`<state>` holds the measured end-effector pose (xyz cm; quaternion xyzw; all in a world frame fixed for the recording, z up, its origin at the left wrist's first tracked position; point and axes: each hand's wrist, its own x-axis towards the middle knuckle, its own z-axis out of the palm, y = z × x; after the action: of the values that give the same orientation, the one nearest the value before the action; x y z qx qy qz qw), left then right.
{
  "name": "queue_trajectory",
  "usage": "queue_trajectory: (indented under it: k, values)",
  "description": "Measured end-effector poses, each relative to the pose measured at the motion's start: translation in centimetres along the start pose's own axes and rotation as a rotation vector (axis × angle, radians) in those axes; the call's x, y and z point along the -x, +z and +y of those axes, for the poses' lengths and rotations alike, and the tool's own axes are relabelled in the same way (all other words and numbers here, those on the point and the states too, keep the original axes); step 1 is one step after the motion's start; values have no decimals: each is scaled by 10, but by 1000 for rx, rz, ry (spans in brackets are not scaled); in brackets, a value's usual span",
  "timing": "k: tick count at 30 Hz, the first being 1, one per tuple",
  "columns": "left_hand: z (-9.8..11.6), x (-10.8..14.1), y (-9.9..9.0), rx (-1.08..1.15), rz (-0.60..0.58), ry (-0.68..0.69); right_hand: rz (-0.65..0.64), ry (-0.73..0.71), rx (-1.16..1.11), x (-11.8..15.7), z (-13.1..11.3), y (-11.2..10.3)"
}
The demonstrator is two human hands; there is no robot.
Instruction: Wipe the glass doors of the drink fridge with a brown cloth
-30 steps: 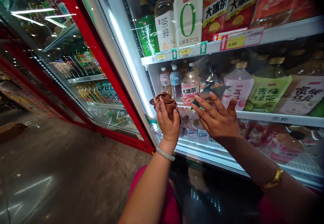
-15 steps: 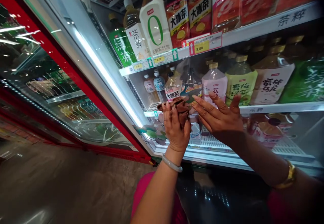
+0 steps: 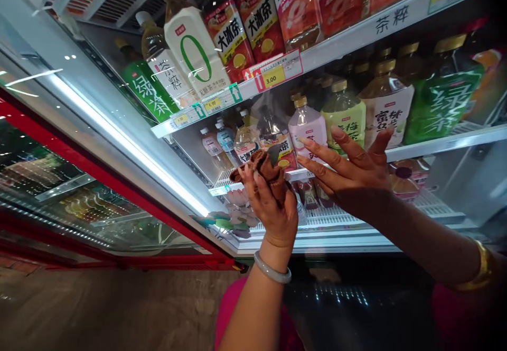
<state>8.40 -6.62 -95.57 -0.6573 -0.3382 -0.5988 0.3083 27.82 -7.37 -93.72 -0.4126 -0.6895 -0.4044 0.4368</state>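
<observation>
A crumpled brown cloth (image 3: 270, 172) is bunched in my left hand (image 3: 273, 208), whose fingers curl round it, in front of the cooler's glass. My right hand (image 3: 348, 168) is to the right with its fingers spread, holding nothing; whether it touches the glass is unclear. Behind the hands stand a pink-labelled bottle (image 3: 307, 123), a yellow-green bottle (image 3: 344, 110) and a peach-labelled bottle (image 3: 388, 109) on the middle shelf. A flower sticker (image 3: 224, 221) is low on the glass, left of my left hand.
The upper shelf edge (image 3: 336, 44) carries price tags, with large tea bottles above it. A red door frame (image 3: 119, 187) runs diagonally at the left, beside another cooler section. Brown floor (image 3: 119, 308) lies below. My pink-clothed knee (image 3: 233, 308) shows at the bottom.
The view has shifted, so the shelves sit further left. My hands have moved apart; the cloth has moved left with my left hand, and my right hand's fingers are spread wider.
</observation>
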Motion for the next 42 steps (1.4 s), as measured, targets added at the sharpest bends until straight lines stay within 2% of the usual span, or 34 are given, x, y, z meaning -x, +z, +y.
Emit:
queue_trajectory:
  k: [6,8,11,14,16,19,21,24,26,28,30,33,35,37,42]
  values:
    - [50,37,28,237,-152,152,48,-6,-36,7,16,-7]
    - [53,33,31,251,-149,188,63,-27,-20,7,20,-10]
    - [44,10,26,173,-99,197,79,-18,13,8,27,-15]
    - [42,-2,23,110,-45,83,63,0,16,13,35,-16]
    - [54,7,29,134,-83,72,67,11,24,17,40,-17]
    - [79,33,43,225,-196,145,86,-9,31,24,51,-18]
    - [88,38,48,259,-227,194,81,-24,32,28,60,-20]
    - [86,18,47,254,-175,219,76,-7,37,31,73,-24]
    - [82,-2,45,233,-125,172,54,13,10,34,80,-26]
    - [86,-11,48,212,-109,141,42,15,-8,36,84,-26]
    - [97,-3,56,180,-119,171,60,3,25,39,88,-26]
    - [120,24,70,137,-136,242,81,-46,80,43,96,-27]
    - [129,34,74,152,-157,269,74,-69,72,46,102,-27]
    - [128,27,71,181,-180,256,86,-51,65,49,107,-28]
    - [110,-21,57,174,-150,174,44,28,37,51,114,-32]
